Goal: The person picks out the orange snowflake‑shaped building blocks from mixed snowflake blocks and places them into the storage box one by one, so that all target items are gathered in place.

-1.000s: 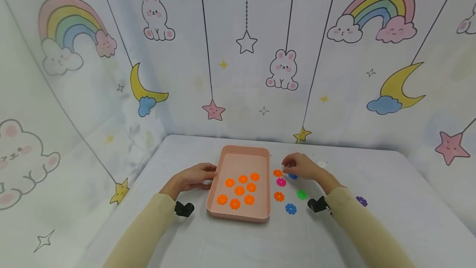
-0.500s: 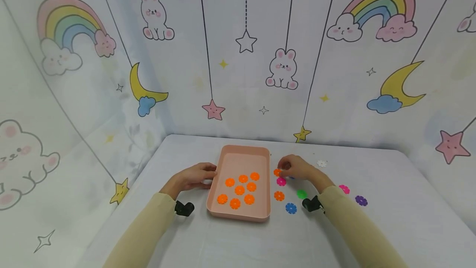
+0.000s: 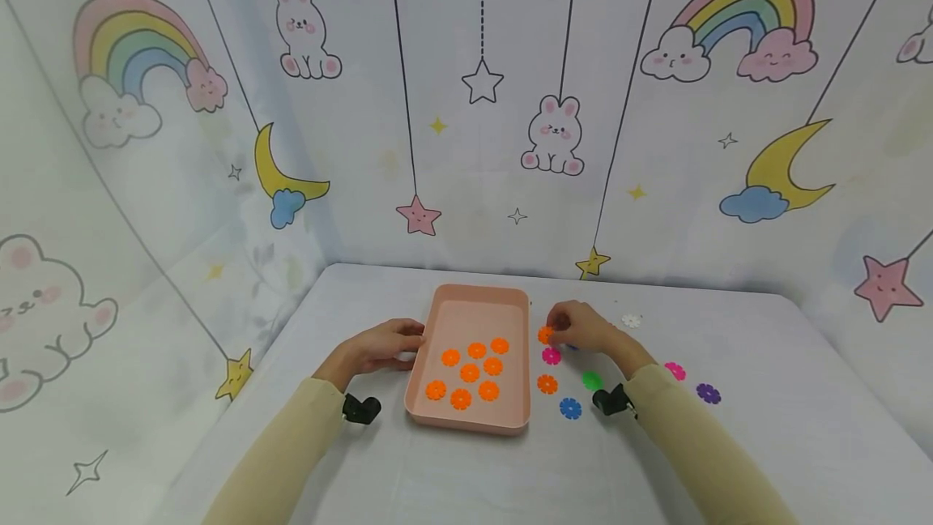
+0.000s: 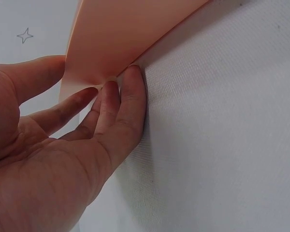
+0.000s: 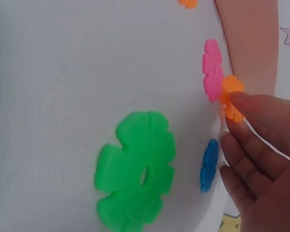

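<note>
Thumb and forefinger of my right hand (image 3: 581, 326) pinch an orange snowflake building disc (image 5: 233, 99), held tilted beside the tray's right side. Near it on the cloth lie a pink disc (image 3: 551, 356), a blue disc (image 5: 209, 166) partly hidden by the hand in the head view, and a green disc (image 5: 137, 171). My left hand (image 3: 384, 344) touches the left wall of a shallow peach tray (image 3: 477, 310); in the left wrist view its loosely bent fingers (image 4: 132, 104) meet the wall's lower edge, the thumb higher up. Inside the tray several orange discs (image 3: 470, 373) lie flat.
Closer to me, right of the tray, are another orange disc (image 3: 547, 384) and a second blue disc (image 3: 571, 408). Farther right lie a white disc (image 3: 631, 320), a pink one and a purple disc (image 3: 708, 393). A patterned curtain (image 3: 481, 144) hangs behind the table.
My right hand has moved slightly left, onto the orange disc by the tray, and now pinches it, raised a little. The left hand and the tray have stayed put.
</note>
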Demonstrator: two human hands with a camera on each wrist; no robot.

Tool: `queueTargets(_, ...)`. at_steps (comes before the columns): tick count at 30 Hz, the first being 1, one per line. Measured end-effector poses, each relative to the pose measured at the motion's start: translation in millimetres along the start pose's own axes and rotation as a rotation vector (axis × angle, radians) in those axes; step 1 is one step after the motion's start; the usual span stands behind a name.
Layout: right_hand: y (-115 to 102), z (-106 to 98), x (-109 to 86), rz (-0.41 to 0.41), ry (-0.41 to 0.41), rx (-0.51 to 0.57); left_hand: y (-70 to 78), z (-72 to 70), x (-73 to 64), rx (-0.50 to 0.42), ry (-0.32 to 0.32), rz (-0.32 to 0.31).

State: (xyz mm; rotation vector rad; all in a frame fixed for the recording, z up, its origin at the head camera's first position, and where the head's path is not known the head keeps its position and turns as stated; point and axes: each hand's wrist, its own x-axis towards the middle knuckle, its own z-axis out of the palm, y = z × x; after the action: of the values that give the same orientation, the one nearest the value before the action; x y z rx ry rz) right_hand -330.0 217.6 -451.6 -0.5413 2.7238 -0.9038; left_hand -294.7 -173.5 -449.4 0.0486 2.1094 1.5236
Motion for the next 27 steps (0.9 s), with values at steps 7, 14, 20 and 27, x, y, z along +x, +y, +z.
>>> queueTargets(7,0.7,-4.6,-3.5,-0.055,0.053,0.013,-0.4,-0.4,0.1,-0.003,-0.008,0.005)
queueTargets(14,-1.5,-15.1,-9.7,-0.094,0.081,0.041,-0.5,-1.1,0.3,-0.012,-0.01,0.001)
queueTargets(20,-16.3,-21.3,-11.0,-0.167,0.115,0.03,-0.9,-2.3,1.6,-0.014,-0.014,0.001)
queueTargets(27,-55.0,-20.6,-6.9,-0.239,0.122,0.029,-1.8,-2.5,2.6,-0.017,-0.013,0.002)
